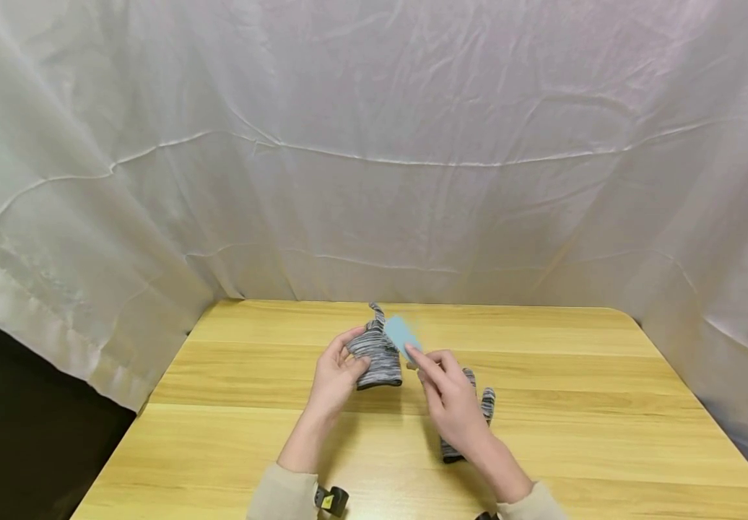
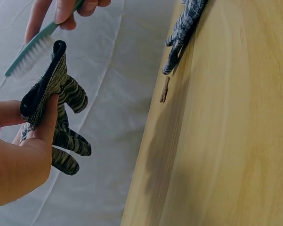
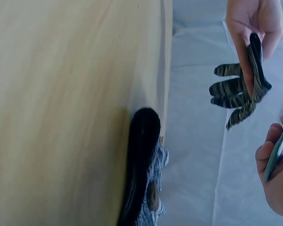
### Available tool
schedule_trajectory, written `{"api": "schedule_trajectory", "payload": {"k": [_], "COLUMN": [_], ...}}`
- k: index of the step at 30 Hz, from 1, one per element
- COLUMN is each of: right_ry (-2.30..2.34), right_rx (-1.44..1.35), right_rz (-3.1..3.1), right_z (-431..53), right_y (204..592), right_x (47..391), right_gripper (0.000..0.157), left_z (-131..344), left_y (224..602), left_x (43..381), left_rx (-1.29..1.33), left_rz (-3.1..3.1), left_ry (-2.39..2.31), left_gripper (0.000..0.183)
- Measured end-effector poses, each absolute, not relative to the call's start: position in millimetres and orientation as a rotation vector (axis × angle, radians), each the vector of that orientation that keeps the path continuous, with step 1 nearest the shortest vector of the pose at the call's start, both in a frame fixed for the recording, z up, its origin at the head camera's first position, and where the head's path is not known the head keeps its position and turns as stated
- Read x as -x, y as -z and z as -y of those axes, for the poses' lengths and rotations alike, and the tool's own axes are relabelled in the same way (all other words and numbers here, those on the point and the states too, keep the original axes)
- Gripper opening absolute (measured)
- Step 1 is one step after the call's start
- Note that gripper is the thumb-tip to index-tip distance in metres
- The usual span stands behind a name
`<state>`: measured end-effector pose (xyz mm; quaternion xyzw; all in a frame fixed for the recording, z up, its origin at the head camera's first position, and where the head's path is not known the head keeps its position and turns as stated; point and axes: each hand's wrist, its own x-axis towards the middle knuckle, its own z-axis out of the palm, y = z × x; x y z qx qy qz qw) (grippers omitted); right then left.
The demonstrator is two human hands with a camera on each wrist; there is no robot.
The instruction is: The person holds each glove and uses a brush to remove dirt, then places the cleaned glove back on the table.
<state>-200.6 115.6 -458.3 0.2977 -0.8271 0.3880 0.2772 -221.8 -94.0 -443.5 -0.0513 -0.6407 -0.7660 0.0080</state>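
My left hand [image 1: 335,375] pinches a grey-and-black striped knit glove [image 1: 379,357] near its dark cuff, thumb on the near face, and lifts it above the table. The glove's fingers hang loose in the left wrist view. In my right hand [image 1: 455,404] is a teal brush [image 2: 35,49] with white bristles, gripped by its handle. Its bristles face the glove, close beside the cuff in the left wrist view. Below my right hand a second striped glove [image 1: 488,404] lies on the table, partly hidden by the hand and forearm.
A small brown piece [image 2: 165,89] lies on the wooden table [image 1: 595,419] by the second glove. A brown oval spot [image 3: 153,195] shows at that glove in the right wrist view. Pale curtains [image 1: 374,202] hang behind the table and at both sides.
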Motion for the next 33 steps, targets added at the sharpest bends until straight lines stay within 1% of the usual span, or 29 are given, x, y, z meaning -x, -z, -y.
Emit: {"api": "schedule_trajectory", "payload": {"k": [6, 17, 25, 33], "right_ry": [-0.976, -0.874, -0.830, -0.826], "right_rx": [-0.839, -0.821, -0.824, -0.839], "right_rz": [2.276, 2.383, 2.416, 2.424], "right_z": [-109.3, -105.7, -106.9, -111.4], "right_y": [459.9, 464.3, 462.5, 461.1], "right_x": [195.6, 194.0, 193.2, 194.7], "right_gripper": [0.050, 0.061, 0.059, 0.055], "left_z": [92.0, 87.9, 87.6, 89.5], "left_y": [444.2, 444.8, 444.7, 443.5], "left_x": [220.2, 220.9, 220.2, 220.4], "left_rx": [0.169, 0.239, 0.289, 0.323], "left_rz": [2.040, 1.981, 1.980, 1.983], "left_ry": [2.360, 2.436, 2.445, 2.454], "left_gripper": [0.056, 0.070, 0.075, 0.075]}}
